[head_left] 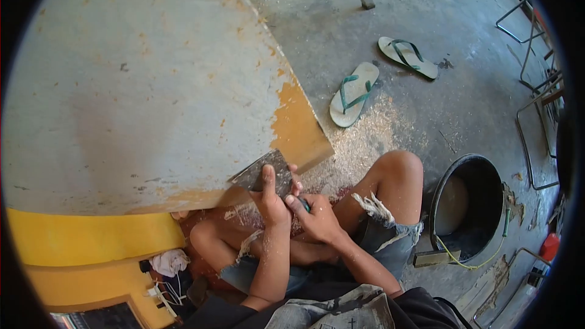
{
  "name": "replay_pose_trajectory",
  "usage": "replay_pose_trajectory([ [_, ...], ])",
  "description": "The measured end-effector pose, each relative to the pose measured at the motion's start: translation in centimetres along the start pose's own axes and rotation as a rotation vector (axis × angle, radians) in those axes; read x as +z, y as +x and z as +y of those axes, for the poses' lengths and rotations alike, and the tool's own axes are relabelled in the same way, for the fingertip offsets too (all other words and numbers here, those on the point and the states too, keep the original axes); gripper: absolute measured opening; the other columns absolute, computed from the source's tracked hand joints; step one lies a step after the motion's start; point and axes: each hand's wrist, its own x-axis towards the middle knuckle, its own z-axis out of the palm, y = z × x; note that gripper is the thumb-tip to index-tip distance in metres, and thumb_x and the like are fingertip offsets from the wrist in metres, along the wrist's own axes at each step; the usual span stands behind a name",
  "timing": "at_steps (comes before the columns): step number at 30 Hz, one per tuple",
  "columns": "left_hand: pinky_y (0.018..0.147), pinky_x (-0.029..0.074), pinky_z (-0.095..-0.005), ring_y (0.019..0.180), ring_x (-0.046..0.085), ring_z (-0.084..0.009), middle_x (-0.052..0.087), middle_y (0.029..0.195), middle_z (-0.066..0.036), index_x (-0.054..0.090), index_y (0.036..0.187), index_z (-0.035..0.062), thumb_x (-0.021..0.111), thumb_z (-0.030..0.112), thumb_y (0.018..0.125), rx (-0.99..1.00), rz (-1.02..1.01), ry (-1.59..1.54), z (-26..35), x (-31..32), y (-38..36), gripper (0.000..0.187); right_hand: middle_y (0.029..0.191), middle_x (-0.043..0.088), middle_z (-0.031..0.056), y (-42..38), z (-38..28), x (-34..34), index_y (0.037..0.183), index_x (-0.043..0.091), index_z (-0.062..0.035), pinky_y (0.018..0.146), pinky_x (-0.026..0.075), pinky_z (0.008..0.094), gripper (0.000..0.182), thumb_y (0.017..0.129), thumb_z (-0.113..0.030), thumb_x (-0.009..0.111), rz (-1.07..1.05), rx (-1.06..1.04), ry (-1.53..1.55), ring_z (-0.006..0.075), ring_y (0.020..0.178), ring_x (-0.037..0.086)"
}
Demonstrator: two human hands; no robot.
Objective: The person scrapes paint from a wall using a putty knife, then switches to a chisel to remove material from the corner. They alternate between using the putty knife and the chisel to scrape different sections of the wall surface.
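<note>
A large board (152, 85) with worn pale paint fills the upper left, and orange shows at its near corner. Against that corner lies the flat metal blade of a scraper (256, 172). My left hand (274, 198) is closed on the blade, thumb on top and fingers partly hidden beneath. Close beside it, my right hand (318, 216) is wrapped round the scraper's handle, of which a small green and black part shows. Paint flakes (365, 140) cover the floor past the board's corner and dust my forearms.
Two sandals (354, 94) (408, 58) lie on the concrete floor. A black bucket (436, 207) stands right of my knee, with a small block (430, 259) and yellow cord beside it. Metal chair frames (530, 140) line the right edge. Cables (167, 292) lie at lower left.
</note>
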Motion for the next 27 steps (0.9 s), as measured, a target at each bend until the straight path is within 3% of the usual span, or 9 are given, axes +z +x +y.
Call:
replay_pose_trajectory([
  [6, 0.046, 0.039, -0.025, 0.049, 0.05, -0.0156, 0.053, 0.059, -0.008, 0.058, 0.091, -0.0023, 0.052, 0.048, 0.099, -0.013, -0.019, 0.035, 0.1, -0.1, -0.7, 0.051, 0.054, 0.051, 0.0219, -0.3, -0.5, -0.3, 0.085, 0.066, 0.0069, 0.056, 0.045, 0.0417, 0.05, 0.095, -0.042, 0.061, 0.002, -0.033, 0.046, 0.0261, 0.049, 0.053],
  [8, 0.046, 0.039, -0.025, 0.049, 0.049, -0.0154, 0.053, 0.059, -0.008, 0.058, 0.093, -0.0023, 0.051, 0.048, 0.1, 0.023, 0.062, 0.008, 0.1, 0.7, -0.5, 0.051, 0.055, 0.044, 0.0103, -0.3, -0.1, -0.3, 0.079, 0.061, 0.0063, 0.052, 0.039, 0.0352, 0.042, 0.096, -0.032, 0.061, -0.005, -0.018, 0.012, 0.0117, 0.056, 0.039],
  [10, 0.045, 0.04, -0.0259, 0.05, 0.052, -0.0164, 0.053, 0.059, -0.008, 0.058, 0.093, -0.0023, 0.052, 0.045, 0.1, -0.058, 0.053, -0.001, 1.1, 0.4, -0.8, 0.048, 0.055, 0.044, 0.0098, -0.6, -0.9, -0.2, 0.079, 0.061, 0.0066, 0.053, 0.039, 0.0351, 0.042, 0.096, -0.032, 0.061, -0.002, -0.008, 0.041, 0.0111, 0.057, 0.039],
  [11, 0.045, 0.04, -0.026, 0.049, 0.052, -0.0165, 0.053, 0.058, -0.008, 0.059, 0.094, -0.0025, 0.052, 0.044, 0.1, 0.027, 0.051, 0.062, 1.3, 1.0, -1.1, 0.048, 0.056, 0.043, 0.0094, -0.8, -0.9, -0.3, 0.08, 0.061, 0.0068, 0.053, 0.04, 0.0353, 0.042, 0.096, -0.032, 0.061, -0.019, 0.028, 0.071, 0.0111, 0.058, 0.039],
  [14, 0.044, 0.038, -0.0255, 0.048, 0.05, -0.016, 0.053, 0.058, -0.008, 0.059, 0.091, -0.0022, 0.051, 0.045, 0.1, 0.036, 0.11, 0.012, -0.2, 0.7, -1.1, 0.048, 0.056, 0.041, 0.0096, -0.3, 0.0, -0.3, 0.081, 0.062, 0.007, 0.054, 0.041, 0.0353, 0.042, 0.096, -0.032, 0.06, -0.032, 0.025, 0.07, 0.011, 0.059, 0.04],
  [20, 0.042, 0.04, -0.027, 0.047, 0.053, -0.0182, 0.055, 0.06, -0.009, 0.058, 0.092, -0.0021, 0.054, 0.042, 0.099, 0.048, 0.023, 0.013, 0.4, 0.2, -0.7, 0.045, 0.056, 0.044, 0.0111, -0.5, -0.8, -0.5, 0.081, 0.061, 0.0079, 0.054, 0.041, 0.035, 0.043, 0.096, -0.033, 0.06, -0.043, 0.02, 0.057, 0.0098, 0.059, 0.04],
  [23, 0.041, 0.041, -0.0278, 0.047, 0.054, -0.0187, 0.061, 0.074, -0.013, 0.056, 0.095, -0.0027, 0.058, 0.042, 0.098, 0.064, 0.104, 0.021, 0.0, 0.1, -1.2, 0.044, 0.055, 0.043, 0.0116, -0.3, -0.3, -0.4, 0.08, 0.061, 0.0079, 0.054, 0.042, 0.0351, 0.044, 0.096, -0.033, 0.061, -0.062, 0.041, 0.064, 0.0096, 0.059, 0.04],
  [27, 0.041, 0.041, -0.0276, 0.048, 0.054, -0.0187, 0.061, 0.075, -0.013, 0.056, 0.095, -0.0026, 0.058, 0.041, 0.098, 0.034, 0.124, 0.025, -0.1, 0.2, -1.0, 0.044, 0.055, 0.043, 0.0088, -0.3, 0.1, 0.2, 0.079, 0.061, 0.0077, 0.052, 0.04, 0.035, 0.044, 0.097, -0.033, 0.061, -0.016, 0.034, 0.089, 0.0101, 0.057, 0.039],
])
